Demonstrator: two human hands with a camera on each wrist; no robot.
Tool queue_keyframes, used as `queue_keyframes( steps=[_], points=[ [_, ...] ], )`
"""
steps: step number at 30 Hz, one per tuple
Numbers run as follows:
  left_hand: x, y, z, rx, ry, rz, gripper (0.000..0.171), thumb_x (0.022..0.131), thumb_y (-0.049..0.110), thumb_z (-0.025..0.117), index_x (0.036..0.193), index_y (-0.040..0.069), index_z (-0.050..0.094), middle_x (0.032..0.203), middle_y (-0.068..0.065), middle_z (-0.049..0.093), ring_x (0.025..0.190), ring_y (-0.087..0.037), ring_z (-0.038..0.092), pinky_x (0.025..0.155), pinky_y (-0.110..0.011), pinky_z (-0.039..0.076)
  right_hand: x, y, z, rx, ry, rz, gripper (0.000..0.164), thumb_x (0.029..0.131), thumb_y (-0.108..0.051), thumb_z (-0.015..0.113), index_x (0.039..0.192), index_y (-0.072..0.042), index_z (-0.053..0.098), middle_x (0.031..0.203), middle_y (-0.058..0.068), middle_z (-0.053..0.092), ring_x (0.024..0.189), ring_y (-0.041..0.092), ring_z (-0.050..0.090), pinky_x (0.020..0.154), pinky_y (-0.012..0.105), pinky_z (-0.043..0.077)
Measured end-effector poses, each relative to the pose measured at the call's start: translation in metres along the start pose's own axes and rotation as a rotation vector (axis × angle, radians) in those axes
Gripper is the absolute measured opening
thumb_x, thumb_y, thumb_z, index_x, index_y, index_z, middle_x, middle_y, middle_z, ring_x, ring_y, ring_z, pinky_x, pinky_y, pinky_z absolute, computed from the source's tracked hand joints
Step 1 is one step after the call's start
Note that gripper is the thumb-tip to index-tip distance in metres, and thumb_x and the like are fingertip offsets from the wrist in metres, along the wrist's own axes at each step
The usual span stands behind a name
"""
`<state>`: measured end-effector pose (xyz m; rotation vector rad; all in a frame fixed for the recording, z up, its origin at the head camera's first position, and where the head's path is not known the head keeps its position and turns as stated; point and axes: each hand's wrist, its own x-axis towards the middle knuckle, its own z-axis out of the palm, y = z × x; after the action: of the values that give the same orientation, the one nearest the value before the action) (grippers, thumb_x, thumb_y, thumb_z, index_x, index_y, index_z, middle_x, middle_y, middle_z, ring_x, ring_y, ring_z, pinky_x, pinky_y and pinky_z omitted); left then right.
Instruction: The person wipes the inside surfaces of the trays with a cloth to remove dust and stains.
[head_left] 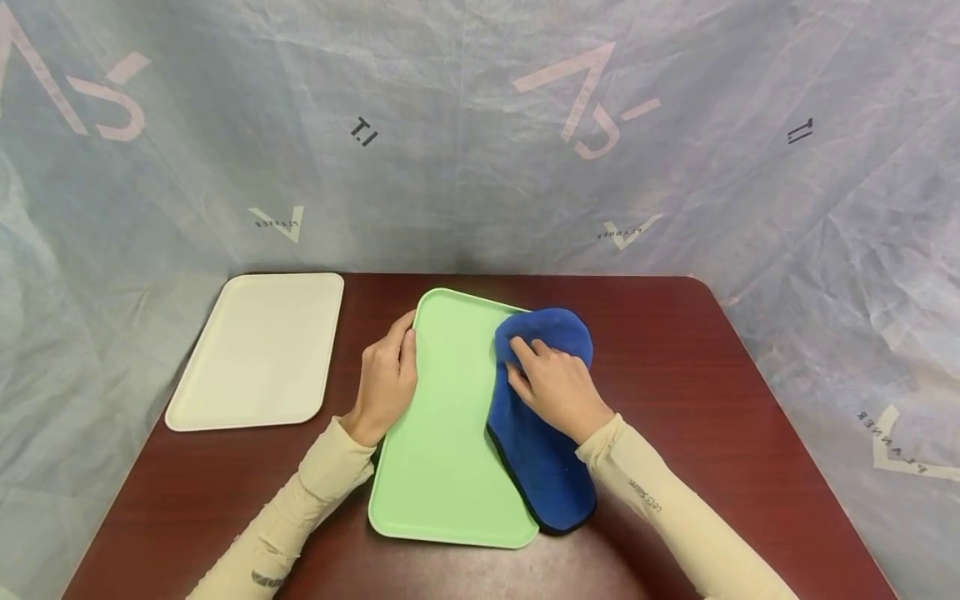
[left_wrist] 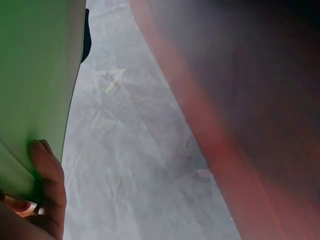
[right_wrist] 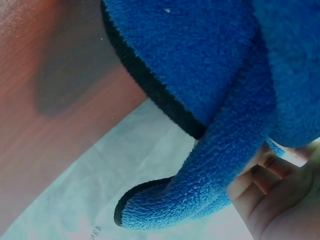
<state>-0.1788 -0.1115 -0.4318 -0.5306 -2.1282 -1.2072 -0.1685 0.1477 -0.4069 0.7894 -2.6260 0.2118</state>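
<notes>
My left hand (head_left: pixel 386 375) grips the left rim of a light green rectangular tray (head_left: pixel 442 433), fingers wrapped over its edge. In the left wrist view the green tray (left_wrist: pixel 35 75) is lifted off the table, with fingers (left_wrist: pixel 50 172) bent round its rim. A fuzzy blue cloth (head_left: pixel 543 467) with black edging lies over the tray's right side and hangs past it. My right hand (head_left: pixel 558 387) holds the cloth against the tray near its far right part, fingers bent. The right wrist view shows the blue cloth (right_wrist: pixel 195 65) draping in folds beside the hand (right_wrist: pixel 280 200).
A cream-white tray (head_left: pixel 258 350) lies flat at the left back of the dark red-brown table (head_left: pixel 660 367). Behind and around the table hangs a grey printed sheet (head_left: pixel 465 167).
</notes>
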Motion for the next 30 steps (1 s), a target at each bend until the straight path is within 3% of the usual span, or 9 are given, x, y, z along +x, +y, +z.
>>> queue_keyframes(
  steps=[8,30],
  points=[
    [-0.003,0.000,0.002,-0.011,-0.032,-0.029,0.033,0.107,0.012,0.044,0.134,-0.002,0.057,0.122,-0.018,0.068,0.100,-0.026,0.069,0.077,-0.045,0.056,-0.004,0.000,0.003,0.001,-0.013,0.009,0.024,0.099,-0.025,0.059,0.117,-0.008,0.060,0.073,0.005,0.053,0.055,0.017,0.051,0.041,0.030,0.038],
    [-0.008,-0.003,0.001,0.004,-0.030,-0.081,0.033,0.107,0.014,0.044,0.133,0.000,0.059,0.120,-0.016,0.069,0.095,-0.025,0.069,0.076,-0.044,0.055,-0.011,0.000,0.017,0.000,0.003,-0.060,0.017,0.098,-0.022,0.060,0.107,-0.007,0.057,0.068,0.001,0.046,0.055,0.015,0.045,0.043,0.027,0.036]
  ],
)
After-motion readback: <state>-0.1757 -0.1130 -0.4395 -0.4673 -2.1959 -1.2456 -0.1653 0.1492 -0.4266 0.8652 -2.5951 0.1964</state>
